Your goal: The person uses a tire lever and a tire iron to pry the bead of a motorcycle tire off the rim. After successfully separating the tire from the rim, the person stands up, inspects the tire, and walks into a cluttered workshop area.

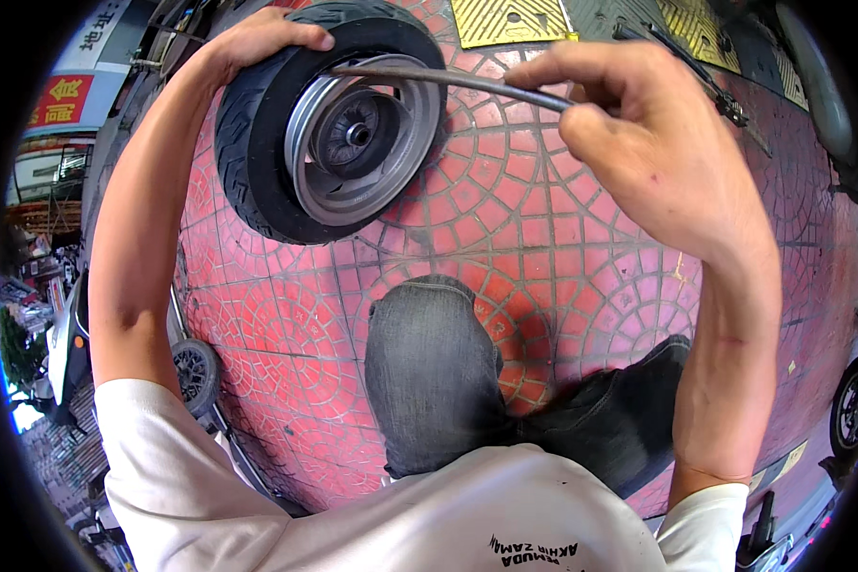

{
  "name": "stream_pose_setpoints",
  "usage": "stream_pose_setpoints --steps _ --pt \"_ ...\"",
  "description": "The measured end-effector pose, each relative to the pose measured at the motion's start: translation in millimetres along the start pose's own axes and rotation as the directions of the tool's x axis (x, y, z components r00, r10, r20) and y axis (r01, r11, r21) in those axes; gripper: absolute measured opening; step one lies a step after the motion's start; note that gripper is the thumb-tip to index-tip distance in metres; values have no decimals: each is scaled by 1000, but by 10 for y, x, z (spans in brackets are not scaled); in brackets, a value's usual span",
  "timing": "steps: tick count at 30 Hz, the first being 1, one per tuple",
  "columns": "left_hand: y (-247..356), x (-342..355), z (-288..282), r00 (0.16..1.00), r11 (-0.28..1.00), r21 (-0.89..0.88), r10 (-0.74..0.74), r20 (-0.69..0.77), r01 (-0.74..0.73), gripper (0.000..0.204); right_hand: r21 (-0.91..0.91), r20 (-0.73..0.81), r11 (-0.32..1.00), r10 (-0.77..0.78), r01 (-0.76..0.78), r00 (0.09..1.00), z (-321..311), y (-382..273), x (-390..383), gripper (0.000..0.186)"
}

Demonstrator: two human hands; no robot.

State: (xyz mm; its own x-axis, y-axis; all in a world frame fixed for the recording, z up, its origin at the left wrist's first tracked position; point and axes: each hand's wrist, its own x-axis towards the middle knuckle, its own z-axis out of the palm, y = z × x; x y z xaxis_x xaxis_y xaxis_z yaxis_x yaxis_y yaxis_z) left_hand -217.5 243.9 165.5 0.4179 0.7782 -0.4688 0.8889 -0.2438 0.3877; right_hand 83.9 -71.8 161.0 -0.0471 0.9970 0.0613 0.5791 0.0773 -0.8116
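Observation:
A black scooter tyre (255, 143) sits around a grey metal wheel rim (412, 157), tilted on the tiles at the upper left. My left hand (267, 40) grips the tyre's upper left edge, its thumb lying on the sidewall; the other fingers are partly hidden. In my right hand (629, 124) is a long metal tyre lever (448, 78), pinched between thumb and fingers. The lever points left, and its far tip meets the gap between tyre bead and rim near the top. The wheel's hub shows in the middle of the rim.
Red patterned paving tiles (429, 238) spread around my bent knee (429, 362). Yellow textured plates (510, 19) lie at the far edge. Dark tools or metal parts (686, 67) rest beyond my right hand. Parked two-wheelers flank both sides, with one small wheel (195, 377) at left.

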Motion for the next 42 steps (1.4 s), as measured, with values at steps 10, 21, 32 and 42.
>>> stream_pose_setpoints --steps 10,21,32,42 --pt "532 -122 119 987 990 88 -99 -125 110 70 488 156 823 247 -292 956 216 143 -78 41" --pt "909 -65 238 989 991 70 -111 -95 118 62 703 -14 686 279 -189 960 1058 588 -280 27" --pt "1075 -463 659 953 997 -60 21 -301 -41 91 -114 -566 979 -203 168 799 -209 -199 -218 24" --pt "663 -621 829 880 891 -57 433 -195 -450 105 221 -499 967 3 124 866 -218 128 474 23"
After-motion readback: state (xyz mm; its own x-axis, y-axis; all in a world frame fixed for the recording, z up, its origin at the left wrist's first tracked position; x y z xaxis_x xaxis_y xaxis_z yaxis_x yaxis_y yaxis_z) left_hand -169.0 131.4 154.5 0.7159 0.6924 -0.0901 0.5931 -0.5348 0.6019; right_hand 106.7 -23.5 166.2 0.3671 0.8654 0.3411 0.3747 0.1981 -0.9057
